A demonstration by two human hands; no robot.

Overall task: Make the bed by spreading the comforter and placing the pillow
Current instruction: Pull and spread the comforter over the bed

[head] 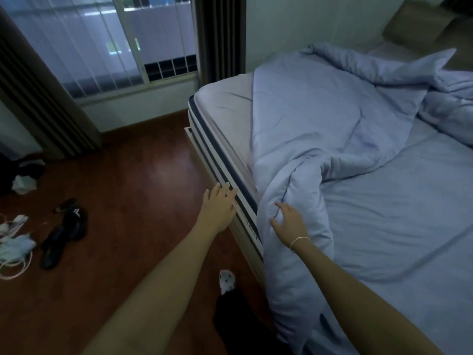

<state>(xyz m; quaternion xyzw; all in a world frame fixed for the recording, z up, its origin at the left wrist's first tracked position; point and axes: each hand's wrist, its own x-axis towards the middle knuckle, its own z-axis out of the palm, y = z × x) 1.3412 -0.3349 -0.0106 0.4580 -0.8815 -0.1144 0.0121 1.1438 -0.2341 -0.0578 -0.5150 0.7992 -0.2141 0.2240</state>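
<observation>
A pale blue comforter (320, 119) lies bunched and folded across the bed (222, 139), with one corner hanging over the near side edge. My right hand (290, 221) rests on that hanging fold with its fingers spread, pressing into the fabric. My left hand (218, 203) is open with fingers apart beside the mattress's striped side, at or just off it. A tan pillow (414, 24) leans at the head of the bed, far right. The fitted sheet (396, 213) lies bare on the right.
Red-brown wooden floor (133, 190) lies left of the bed. Dark shoes (64, 231), cables and cloth clutter (15, 242) sit at the left edge. A window with sheer curtains (102, 42) and dark drapes (220, 34) stands behind. My socked foot (226, 279) is near the bed base.
</observation>
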